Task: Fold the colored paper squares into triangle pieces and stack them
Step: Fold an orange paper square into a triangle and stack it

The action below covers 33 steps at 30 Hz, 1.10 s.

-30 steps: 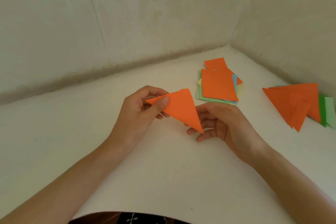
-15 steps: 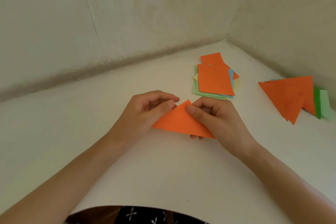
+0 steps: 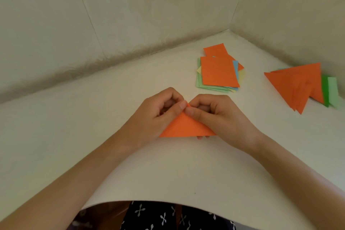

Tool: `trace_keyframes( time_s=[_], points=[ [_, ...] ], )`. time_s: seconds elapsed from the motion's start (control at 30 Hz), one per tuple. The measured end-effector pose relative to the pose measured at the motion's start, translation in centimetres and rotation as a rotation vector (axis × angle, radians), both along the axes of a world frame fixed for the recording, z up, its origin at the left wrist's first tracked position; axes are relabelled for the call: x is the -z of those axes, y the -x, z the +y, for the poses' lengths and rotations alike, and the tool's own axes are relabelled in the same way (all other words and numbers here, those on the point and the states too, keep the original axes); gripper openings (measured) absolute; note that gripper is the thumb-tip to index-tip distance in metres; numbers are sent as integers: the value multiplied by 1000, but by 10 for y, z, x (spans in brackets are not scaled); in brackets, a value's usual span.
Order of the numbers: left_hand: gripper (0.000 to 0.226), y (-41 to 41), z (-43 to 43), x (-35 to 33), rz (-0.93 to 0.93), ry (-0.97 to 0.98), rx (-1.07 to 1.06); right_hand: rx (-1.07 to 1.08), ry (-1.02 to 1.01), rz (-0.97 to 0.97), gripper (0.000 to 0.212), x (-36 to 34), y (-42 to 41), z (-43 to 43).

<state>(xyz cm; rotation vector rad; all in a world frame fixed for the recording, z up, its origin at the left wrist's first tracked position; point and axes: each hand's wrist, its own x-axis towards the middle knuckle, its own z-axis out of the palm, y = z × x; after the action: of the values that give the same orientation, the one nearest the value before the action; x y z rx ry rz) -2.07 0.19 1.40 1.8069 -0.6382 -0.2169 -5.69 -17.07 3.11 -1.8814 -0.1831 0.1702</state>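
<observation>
An orange paper triangle (image 3: 184,127) lies in the middle of the white table, its long edge towards me and its tip pointing away. My left hand (image 3: 160,112) and my right hand (image 3: 216,114) meet at that tip, and each pinches it between thumb and curled fingers. Behind them to the right sits a pile of unfolded paper squares (image 3: 218,71), orange on top with green, yellow and blue edges showing. At the far right lies a stack of folded triangles (image 3: 298,84), orange over green ones.
The white table (image 3: 93,136) runs into a corner of two pale walls (image 3: 149,15). Its near edge curves around my lap at the bottom, where dark patterned cloth (image 3: 158,216) shows.
The orange triangle came down from being held tilted in the air to lying on the table. Both hands closed in together on its far tip.
</observation>
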Motion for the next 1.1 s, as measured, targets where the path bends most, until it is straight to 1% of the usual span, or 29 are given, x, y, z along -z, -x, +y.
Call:
trace_keyframes(
  time_s=[0.07,0.13,0.23,0.33,0.4,0.53,0.63,0.77,0.83,0.9,0.97,1.1],
  points=[
    [12,2,0,1,-75,-51,-13,-10,9,10,15,0,0,0],
    [13,2,0,1,-140,-61,-104,-15,-16,40,18,0,-1,-1],
    [15,-1,2,1,-170,-25,-288,51,-95,94,19,-1,-5,-4],
    [15,-4,4,3,-181,8,-359,90,-190,111,21,-3,-6,-9],
    [16,-4,4,2,-162,33,-356,92,-203,99,23,-3,-6,-8],
    [19,-2,4,-3,-48,103,-335,104,-196,72,23,0,-6,-9],
    [17,-1,3,-8,-22,145,-287,42,-191,69,19,0,-5,-8],
    [17,0,2,-5,-5,86,-198,-11,-177,46,16,3,-3,-1],
    [19,0,1,-4,0,66,-188,26,-178,28,19,5,-4,1],
    [17,-2,-1,-3,62,92,-196,84,-191,-6,20,7,-5,0],
    [20,-4,-1,-3,142,137,-187,154,-210,-51,22,6,-7,-2],
    [25,-8,0,-1,204,151,-190,234,-230,-79,22,6,-7,-3]
  ],
)
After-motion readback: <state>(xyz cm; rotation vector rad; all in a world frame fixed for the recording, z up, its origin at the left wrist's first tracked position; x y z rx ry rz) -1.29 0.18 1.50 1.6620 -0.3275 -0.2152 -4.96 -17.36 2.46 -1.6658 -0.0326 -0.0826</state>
